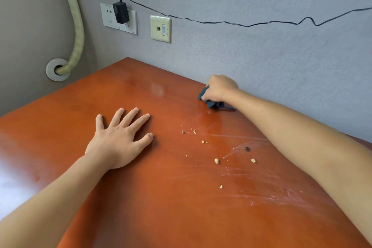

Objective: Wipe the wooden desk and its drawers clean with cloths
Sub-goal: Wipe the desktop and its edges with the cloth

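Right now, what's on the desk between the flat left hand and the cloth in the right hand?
Head view: only bare, glossy desk top between the left hand and the blue cloth that the right hand grips. The crumbs lie nearer the camera.

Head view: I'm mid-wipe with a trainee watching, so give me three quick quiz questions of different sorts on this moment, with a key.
1. True or false: the left hand holds a cloth.
2. Multiple choice: where is the blue cloth? A) near the desk's front edge B) at the desk's far edge by the wall, under the right hand C) hanging from the black adapter
3. What lies scattered on the desk between the two forearms?

Key: 1 false, it lies flat and open on the wood. 2 B. 3 Pale crumbs, among whitish streaks.
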The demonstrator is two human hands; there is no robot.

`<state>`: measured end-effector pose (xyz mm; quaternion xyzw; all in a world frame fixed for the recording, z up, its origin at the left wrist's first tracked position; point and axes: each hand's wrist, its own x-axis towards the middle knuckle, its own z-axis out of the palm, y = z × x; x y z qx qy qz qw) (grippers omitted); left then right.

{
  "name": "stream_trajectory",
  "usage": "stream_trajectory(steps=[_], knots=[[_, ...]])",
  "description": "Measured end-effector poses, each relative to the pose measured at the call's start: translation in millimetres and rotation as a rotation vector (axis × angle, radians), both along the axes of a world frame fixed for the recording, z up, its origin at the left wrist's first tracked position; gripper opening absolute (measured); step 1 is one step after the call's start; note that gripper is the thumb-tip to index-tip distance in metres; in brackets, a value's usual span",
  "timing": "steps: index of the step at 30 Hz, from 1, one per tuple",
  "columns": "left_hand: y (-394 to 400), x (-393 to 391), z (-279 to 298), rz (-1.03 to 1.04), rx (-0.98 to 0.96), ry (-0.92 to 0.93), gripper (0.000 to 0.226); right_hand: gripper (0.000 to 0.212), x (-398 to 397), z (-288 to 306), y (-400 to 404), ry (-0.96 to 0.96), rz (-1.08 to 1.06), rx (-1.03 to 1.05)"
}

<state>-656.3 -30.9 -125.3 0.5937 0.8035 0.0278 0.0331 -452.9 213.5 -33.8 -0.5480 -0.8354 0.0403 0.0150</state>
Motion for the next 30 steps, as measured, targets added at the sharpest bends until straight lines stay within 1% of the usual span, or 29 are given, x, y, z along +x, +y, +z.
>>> stream_trajectory(steps=[2,5,7,11,13,15,18,20,22,24,27,29,30], knots=[[0,0,0,0.002,-0.006,0.004,0.088,0.024,17,3,15,0.023,-0.094,0.005],[1,0,0,-0.001,-0.003,0.008,0.087,0.020,22,3,15,0.003,-0.098,0.000],[1,0,-1,-0.003,-0.001,0.008,0.087,0.020,16,-2,0,0.008,-0.031,-0.001],[0,0,-1,-0.005,0.000,0.011,0.087,0.017,8,-21,-44,0.060,0.234,-0.022],[0,-1,-1,-0.004,0.001,0.011,0.086,0.017,12,-25,-47,0.068,0.283,-0.021],[0,-1,-1,-0.003,-0.001,0.008,0.085,0.021,23,-24,-25,0.080,0.199,-0.030],[0,0,0,0.002,-0.001,0.000,0.087,0.021,47,-21,16,0.096,-0.006,-0.001],[1,1,0,0.004,0.001,0.001,0.087,0.018,54,-25,27,0.117,-0.050,0.003],[1,1,0,0.000,0.004,0.003,0.087,0.017,50,-30,18,0.135,0.003,0.014],[1,0,0,0.000,0.012,0.001,0.087,0.017,46,-38,-6,0.181,0.132,0.023],[0,0,-2,0.001,0.014,0.003,0.086,0.017,55,-43,-42,0.238,0.335,-0.058],[0,0,-2,-0.001,0.016,0.003,0.082,0.017,67,-40,-41,0.203,0.376,-0.074],[0,0,-2,-0.003,0.016,0.004,0.080,0.017,73,-37,-30,0.185,0.344,-0.046]])
